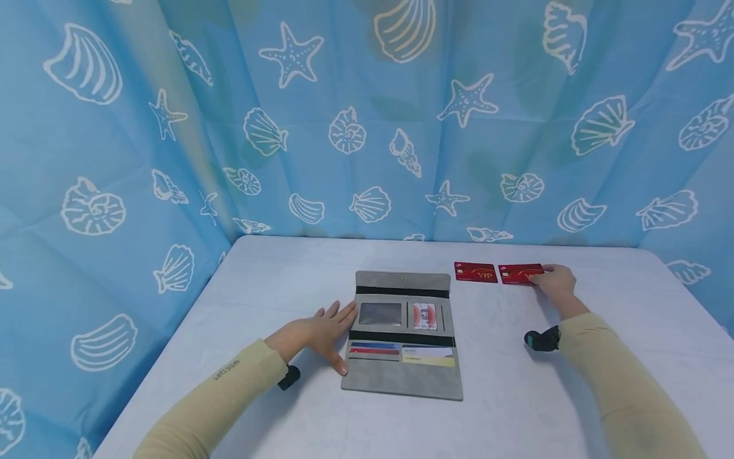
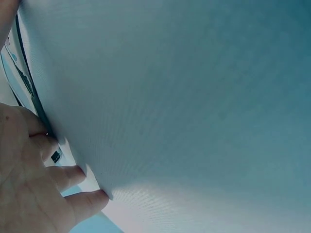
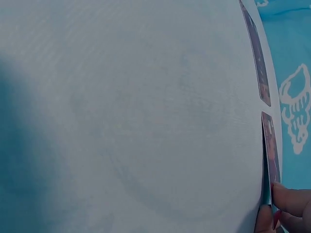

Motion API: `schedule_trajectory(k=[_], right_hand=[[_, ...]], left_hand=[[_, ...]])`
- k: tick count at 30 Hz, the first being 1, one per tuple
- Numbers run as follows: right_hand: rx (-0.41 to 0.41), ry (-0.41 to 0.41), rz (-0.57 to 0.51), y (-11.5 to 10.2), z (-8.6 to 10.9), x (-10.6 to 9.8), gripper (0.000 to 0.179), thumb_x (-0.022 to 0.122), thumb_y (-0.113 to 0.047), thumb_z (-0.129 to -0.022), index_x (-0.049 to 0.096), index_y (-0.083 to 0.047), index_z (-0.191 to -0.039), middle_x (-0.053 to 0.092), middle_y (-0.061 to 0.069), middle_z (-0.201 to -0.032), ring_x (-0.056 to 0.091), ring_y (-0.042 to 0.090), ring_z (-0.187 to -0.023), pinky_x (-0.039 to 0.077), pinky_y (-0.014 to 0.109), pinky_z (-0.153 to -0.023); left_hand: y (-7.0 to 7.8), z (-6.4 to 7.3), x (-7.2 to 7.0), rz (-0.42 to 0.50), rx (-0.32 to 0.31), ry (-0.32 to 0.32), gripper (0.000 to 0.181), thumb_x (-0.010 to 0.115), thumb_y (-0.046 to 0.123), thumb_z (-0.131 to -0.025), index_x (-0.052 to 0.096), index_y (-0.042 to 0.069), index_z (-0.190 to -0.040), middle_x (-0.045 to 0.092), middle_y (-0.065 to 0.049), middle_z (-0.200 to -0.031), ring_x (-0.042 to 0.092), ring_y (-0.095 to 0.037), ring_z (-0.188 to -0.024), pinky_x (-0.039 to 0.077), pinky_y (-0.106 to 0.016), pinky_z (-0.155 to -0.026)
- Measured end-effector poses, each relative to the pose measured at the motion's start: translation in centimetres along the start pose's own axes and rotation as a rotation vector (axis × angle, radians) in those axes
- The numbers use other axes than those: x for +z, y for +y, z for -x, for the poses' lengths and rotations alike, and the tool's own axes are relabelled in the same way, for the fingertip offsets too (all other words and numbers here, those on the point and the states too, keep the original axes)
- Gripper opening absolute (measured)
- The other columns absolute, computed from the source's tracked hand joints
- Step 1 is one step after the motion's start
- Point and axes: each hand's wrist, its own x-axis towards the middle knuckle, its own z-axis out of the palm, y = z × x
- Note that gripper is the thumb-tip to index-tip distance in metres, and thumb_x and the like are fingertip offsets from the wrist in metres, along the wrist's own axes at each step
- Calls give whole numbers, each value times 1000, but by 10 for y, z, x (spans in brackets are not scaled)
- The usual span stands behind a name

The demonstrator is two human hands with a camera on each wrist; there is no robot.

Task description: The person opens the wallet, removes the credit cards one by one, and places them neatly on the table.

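Observation:
An unfolded grey wallet lies on the table, with several cards in its lower slots and folded red-and-white paper in a small upper pocket. Fingers spread, my left hand rests at the wallet's left edge. In the left wrist view the fingertips of the left hand meet the tabletop. At the back right my right hand pinches the right end of a red VIP card. The right wrist view shows this card between thumb and fingers, its near edge slightly raised. A second red VIP card lies just left of it.
The white table has a blue curtain with shell and starfish prints behind it and along its left side. A dark wrist camera sits under the right sleeve, another camera under the left.

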Motion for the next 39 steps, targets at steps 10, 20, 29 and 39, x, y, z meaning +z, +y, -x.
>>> schedule_trajectory(k=[10,20,29,39], right_hand=[[-74,47,236,1,-9,10,52,59,-14,-87,39,15,-126,42,34,-122,39,43,-109,40,50,-94],[-98,-23,384,-6,5,6,52,53,-17,-90,36,20,-122,41,35,-115,39,43,-104,38,49,-92],[-94,-66,428,-8,10,2,54,53,-19,-91,33,19,-123,38,35,-117,36,44,-106,38,50,-92],[-93,-90,364,0,6,-2,58,50,-26,-93,31,15,-128,37,35,-125,34,45,-110,36,52,-94]], left_hand=[[0,2,-1,-5,7,-2,123,73,61,-60,2,14,-148,-5,-1,-155,-5,-30,-141,5,-49,-112],[-1,0,1,-3,6,3,123,73,62,-60,3,14,-148,-5,-1,-155,-5,-31,-141,5,-50,-112],[-1,-2,2,-13,2,1,124,72,63,-59,2,15,-148,-5,-1,-155,-5,-30,-141,5,-49,-112],[0,1,1,5,3,-3,123,73,61,-59,3,14,-148,-3,-2,-155,-4,-31,-141,5,-50,-112]])
